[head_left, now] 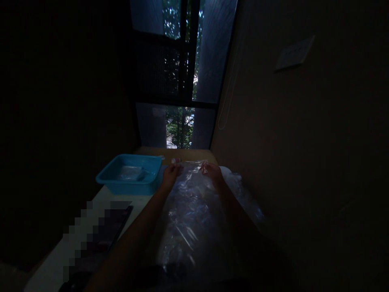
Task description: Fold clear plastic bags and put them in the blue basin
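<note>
A large clear plastic bag [191, 202] stretches between my two hands and hangs down toward me, crinkled and shiny. My left hand [172, 173] pinches its far left corner, fingers closed. At the far right corner my right hand [212, 172] grips the same plastic. Left of my left hand stands a light blue basin [130, 187] with a clear, flat plastic packet [130, 173] inside. The room is dim, so finger details are faint.
A white table [139, 201] carries the basin and a dark flat object [118, 227], partly pixelated. More clear plastic [243, 190] lies right of my right hand. A small whitish item [175, 161] sits beyond my hands. A wall is at the right, a window ahead.
</note>
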`<state>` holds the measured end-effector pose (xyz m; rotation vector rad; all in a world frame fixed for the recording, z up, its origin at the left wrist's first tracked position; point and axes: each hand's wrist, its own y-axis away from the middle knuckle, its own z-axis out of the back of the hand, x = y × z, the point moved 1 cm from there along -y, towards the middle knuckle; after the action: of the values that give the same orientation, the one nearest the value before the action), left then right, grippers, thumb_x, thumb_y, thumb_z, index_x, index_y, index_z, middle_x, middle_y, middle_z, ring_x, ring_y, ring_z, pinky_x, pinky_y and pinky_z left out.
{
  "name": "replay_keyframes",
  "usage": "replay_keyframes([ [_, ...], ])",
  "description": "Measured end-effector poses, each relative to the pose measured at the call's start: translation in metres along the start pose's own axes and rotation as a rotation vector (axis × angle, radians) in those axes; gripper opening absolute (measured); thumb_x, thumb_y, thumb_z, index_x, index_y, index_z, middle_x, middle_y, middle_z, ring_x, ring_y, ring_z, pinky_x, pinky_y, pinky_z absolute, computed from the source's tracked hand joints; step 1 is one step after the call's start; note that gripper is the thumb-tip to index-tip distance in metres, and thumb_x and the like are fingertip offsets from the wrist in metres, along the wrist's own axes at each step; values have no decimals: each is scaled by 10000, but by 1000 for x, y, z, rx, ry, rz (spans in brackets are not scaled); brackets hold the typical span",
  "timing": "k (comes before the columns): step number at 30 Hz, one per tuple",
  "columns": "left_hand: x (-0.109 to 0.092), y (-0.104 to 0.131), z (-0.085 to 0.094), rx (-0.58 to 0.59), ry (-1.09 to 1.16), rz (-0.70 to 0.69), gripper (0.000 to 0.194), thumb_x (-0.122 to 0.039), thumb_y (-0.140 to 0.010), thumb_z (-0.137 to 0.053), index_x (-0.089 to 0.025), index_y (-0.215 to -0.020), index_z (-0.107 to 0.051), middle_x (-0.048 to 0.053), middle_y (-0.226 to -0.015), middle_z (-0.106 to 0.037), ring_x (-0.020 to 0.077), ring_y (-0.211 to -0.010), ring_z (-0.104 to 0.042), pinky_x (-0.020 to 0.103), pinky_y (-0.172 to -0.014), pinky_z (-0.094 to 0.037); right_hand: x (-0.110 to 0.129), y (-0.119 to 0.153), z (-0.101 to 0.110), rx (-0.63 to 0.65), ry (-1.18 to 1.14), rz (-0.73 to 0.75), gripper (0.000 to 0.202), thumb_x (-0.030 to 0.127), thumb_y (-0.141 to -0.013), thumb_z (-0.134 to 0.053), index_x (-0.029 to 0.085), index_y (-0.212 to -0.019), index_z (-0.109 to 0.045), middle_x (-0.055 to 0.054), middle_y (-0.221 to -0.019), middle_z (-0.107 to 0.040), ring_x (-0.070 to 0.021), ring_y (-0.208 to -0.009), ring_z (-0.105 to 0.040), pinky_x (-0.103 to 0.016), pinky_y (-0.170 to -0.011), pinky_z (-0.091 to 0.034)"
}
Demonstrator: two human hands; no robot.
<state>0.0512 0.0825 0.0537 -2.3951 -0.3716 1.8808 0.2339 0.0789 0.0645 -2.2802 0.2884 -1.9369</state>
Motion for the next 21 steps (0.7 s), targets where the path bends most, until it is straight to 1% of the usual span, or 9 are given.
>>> replay_keyframes([
  [2, -9, 10, -3, 21, 9, 5, 366, -455, -553, -619, -119, -677, -548, 43, -681, -611, 128, -608, -584, 235, -557, -463, 6, 4, -1, -5, 3, 24, 286, 434, -558, -606, 151, -564, -563, 2, -554, -566, -67, -480, -474, -187, -467, -398],
  [4, -18, 20, -4, 41, -13, 11, 366, -459, -577, -595, -126, -711, -524, 46, -714, -611, 134, -584, -589, 249, -521, -473, 10, 12, -3, -31, -2, 22, 301, 449, -558, -602, 153, -572, -551, 0, -553, -571, -72, -475, -485, -192, -456, -410],
  [6, -28, 33, 0, 58, -49, 12, 360, -461, -602, -569, -137, -748, -506, 48, -750, -610, 132, -556, -588, 244, -469, -470, 15, 23, -7, -58, 0, 10, 312, 460, -561, -596, 154, -603, -551, 2, -556, -573, -84, -474, -502, -206, -444, -426],
  [9, -45, 54, 12, 64, -109, 4, 356, -460, -609, -558, -145, -760, -493, 32, -730, -599, 116, -498, -570, 221, -405, -451, 24, 49, -17, -62, 4, -14, 323, 448, -569, -598, 160, -712, -568, -9, -647, -611, -111, -500, -544, -230, -427, -443],
  [12, -61, 74, 32, 58, -156, 33, 376, -479, -584, -570, -142, -729, -489, 0, -610, -562, 112, -441, -540, 212, -367, -424, 31, 76, -31, -24, -19, -51, 302, 422, -584, -593, 156, -722, -559, -32, -689, -634, -127, -502, -569, -225, -405, -428],
  [15, -68, 88, 57, 65, -249, 56, 375, -488, -561, -584, -136, -666, -507, -13, -533, -533, 105, -424, -508, 210, -374, -402, 32, 99, -45, 26, -67, -118, 262, 377, -569, -609, 157, -697, -549, -25, -666, -636, -132, -494, -583, -221, -415, -429],
  [18, -60, 95, 86, 57, -346, 60, 379, -506, -532, -587, -136, -572, -512, -12, -492, -516, 109, -438, -496, 240, -442, -414, 23, 115, -60, 64, -90, -182, 218, 334, -560, -615, 154, -660, -544, -11, -637, -630, -128, -493, -589, -228, -451, -441],
  [20, -51, 98, 105, 63, -409, 12, 368, -500, -519, -584, -136, -543, -532, 7, -499, -536, 128, -488, -512, 251, -497, -414, 14, 122, -70, 59, -72, -187, 187, 314, -568, -604, 150, -629, -540, -10, -612, -626, -118, -475, -576, -215, -438, -423],
  [21, -46, 100, 113, 51, -448, -3, 358, -496, -520, -576, -141, -521, -530, 10, -486, -531, 134, -493, -506, 249, -496, -402, 9, 125, -75, 51, -55, -182, 171, 304, -573, -595, 149, -621, -542, -10, -599, -625, -114, -464, -567, -206, -421, -407],
])
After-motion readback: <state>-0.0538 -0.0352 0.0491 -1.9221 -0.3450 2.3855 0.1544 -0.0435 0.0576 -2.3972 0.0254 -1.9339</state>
